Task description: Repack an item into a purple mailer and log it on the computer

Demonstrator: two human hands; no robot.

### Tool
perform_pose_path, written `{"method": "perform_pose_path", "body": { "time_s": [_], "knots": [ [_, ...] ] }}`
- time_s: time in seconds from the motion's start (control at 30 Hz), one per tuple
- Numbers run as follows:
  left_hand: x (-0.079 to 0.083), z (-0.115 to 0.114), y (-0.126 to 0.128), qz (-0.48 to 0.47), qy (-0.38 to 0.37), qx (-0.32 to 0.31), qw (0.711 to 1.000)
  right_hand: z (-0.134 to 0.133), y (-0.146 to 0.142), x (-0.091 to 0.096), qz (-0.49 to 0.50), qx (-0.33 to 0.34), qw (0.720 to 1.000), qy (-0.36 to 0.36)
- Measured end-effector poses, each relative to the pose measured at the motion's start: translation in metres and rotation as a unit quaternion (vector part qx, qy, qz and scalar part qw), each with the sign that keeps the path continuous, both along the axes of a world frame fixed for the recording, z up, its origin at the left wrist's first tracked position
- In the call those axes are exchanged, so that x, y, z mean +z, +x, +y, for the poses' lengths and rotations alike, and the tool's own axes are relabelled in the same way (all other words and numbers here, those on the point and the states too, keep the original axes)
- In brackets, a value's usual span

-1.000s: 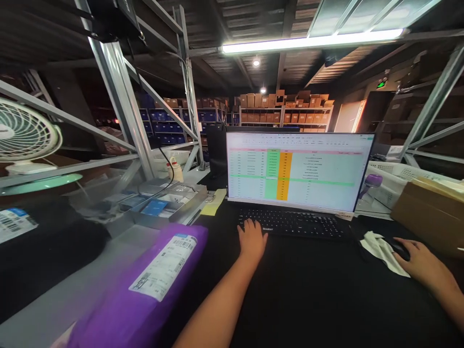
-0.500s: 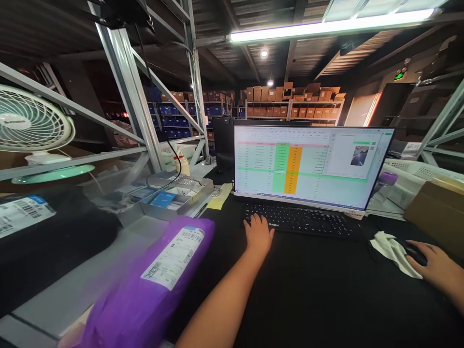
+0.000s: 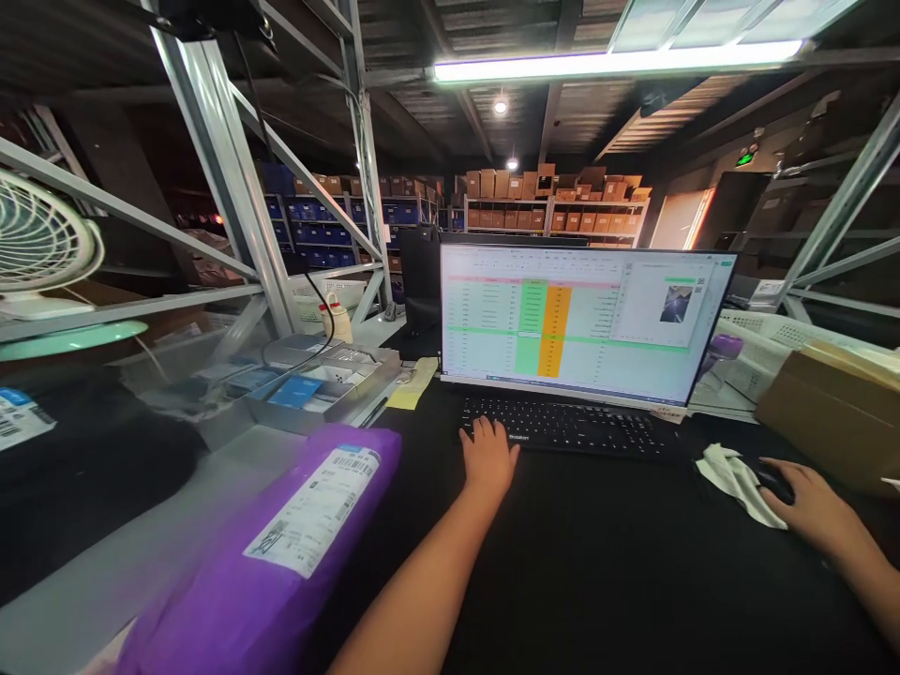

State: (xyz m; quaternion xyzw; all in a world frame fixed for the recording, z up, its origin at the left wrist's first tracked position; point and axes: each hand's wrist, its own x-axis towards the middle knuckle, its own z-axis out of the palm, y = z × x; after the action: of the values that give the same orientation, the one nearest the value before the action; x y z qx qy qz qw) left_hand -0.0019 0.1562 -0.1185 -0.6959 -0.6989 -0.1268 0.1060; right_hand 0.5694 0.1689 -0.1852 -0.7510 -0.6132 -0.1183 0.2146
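Keyboard, rigid, flat on counter: left hand fingers released on corner keys; mouse, light, smooth: right hand cups its sides.

Little can be read. The keyboard, in the centre of the frame, carries a small white brand mark on its front edge near its left end, too small to make out. The purple parcel at the lower left bears a white shipping label with barcodes and blurred print. The monitor shows a spreadsheet with unreadable rows. A green sign glows at the upper right, its text unclear.
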Motion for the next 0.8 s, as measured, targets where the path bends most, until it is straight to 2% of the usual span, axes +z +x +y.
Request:
{"method": "perform_pose_path", "body": {
  "time_s": [0.1, 0.27, 0.47, 0.67, 0.8],
  "knots": [
    [-0.001, 0.001, -0.001, 0.0, 0.0, -0.002, 1.0, 0.004, -0.002, -0.001, 0.035, 0.022, 0.999, 0.004],
    [0.0, 0.001, 0.0, 0.011, 0.008, -0.005, 1.0, 0.007, -0.008, 0.002, 0.036, -0.017, 0.999, 0.0],
    [0.0, 0.002, 0.0, 0.028, 0.017, -0.002, 0.999, -0.004, -0.023, 0.015, 0.016, -0.076, 0.997, -0.01],
    [-0.003, 0.005, -0.002, 0.04, 0.033, -0.007, 0.999, -0.012, -0.038, 0.025, 0.011, -0.109, 0.994, -0.01],
    [-0.005, 0.006, -0.003, 0.056, 0.036, -0.011, 0.998, -0.012, -0.039, 0.026, 0.022, -0.105, 0.994, -0.01]
  ]
}}
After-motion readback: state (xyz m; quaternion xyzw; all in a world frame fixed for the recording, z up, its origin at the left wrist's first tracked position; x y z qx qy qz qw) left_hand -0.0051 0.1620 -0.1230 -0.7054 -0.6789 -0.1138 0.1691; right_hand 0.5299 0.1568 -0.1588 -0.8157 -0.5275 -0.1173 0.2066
